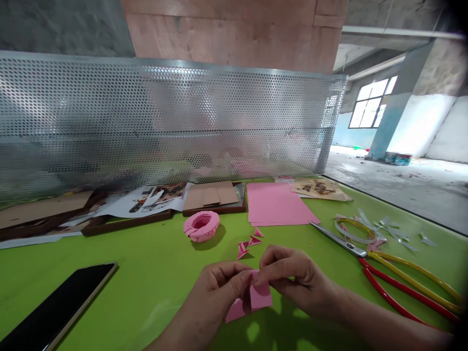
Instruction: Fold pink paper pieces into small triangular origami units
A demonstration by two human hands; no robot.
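Between my two hands is a small piece of pink paper (261, 296), partly folded, held just above the green table. My left hand (223, 285) pinches its upper left part between thumb and fingers. My right hand (288, 273) pinches the top edge close beside the left thumb. Fingertips hide part of the fold. Just beyond the hands lie several small folded pink paper triangles (255, 240). Further back and to the left sits a pink ring (201, 227) built of folded paper pieces.
Pink paper sheets (280, 204) lie at the back. Scissors (360, 251) with red and yellow handles, a tape roll (354, 239) and clear scraps (391, 226) are right. A phone (62, 307) lies left. Brown frames (127, 222) line a perforated metal panel (164, 117).
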